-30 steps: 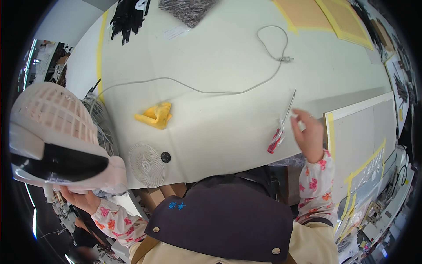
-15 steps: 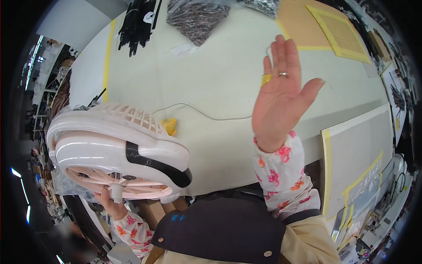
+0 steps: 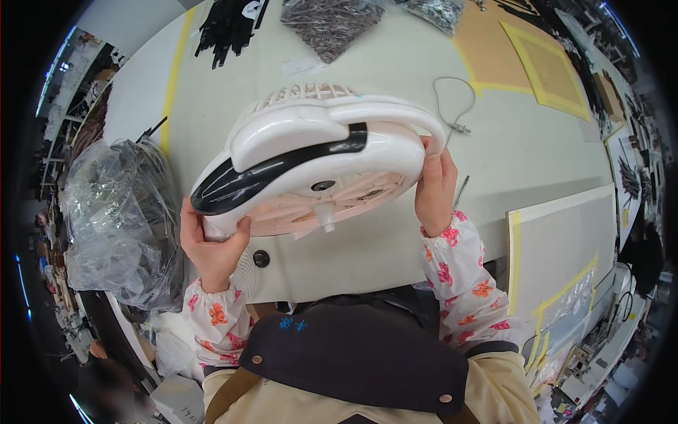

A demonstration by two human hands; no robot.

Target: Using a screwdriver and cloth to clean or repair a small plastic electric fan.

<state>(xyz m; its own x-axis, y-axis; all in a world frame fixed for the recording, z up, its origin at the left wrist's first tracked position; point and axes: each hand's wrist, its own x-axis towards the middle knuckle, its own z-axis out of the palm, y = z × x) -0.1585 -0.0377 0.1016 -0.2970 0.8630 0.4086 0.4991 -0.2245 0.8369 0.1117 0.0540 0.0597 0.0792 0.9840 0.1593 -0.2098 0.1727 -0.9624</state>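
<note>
Between both hands, above the table, hangs a large white round plastic shell [image 3: 282, 134]. It has a black curved inlay, a slatted grille at the top, and pale spokes with a central stub on its underside. My left hand [image 3: 215, 240] grips its lower left rim, thumb on the near side. At the right end, my right hand [image 3: 436, 185] is closed on the rim, some of its fingers hidden behind the shell. A small black round knob [image 3: 261, 258] lies on the table below the shell. Near my right hand are a thin grey cable [image 3: 472, 99] and a slim metal rod [image 3: 461, 191].
Crumpled clear plastic wrapping [image 3: 123, 219] is heaped at the left. Along the far edge lie black strips [image 3: 227, 32] and a bag of brown pieces [image 3: 330, 27]. A yellow-taped board [image 3: 561, 254] stands at the right. A blurred person [image 3: 109, 385] is at lower left.
The white shell has moved right and turned, from my left side to in front of me. My right hand, open before, now grips its right end. The plastic heap, knob and rod have come into sight.
</note>
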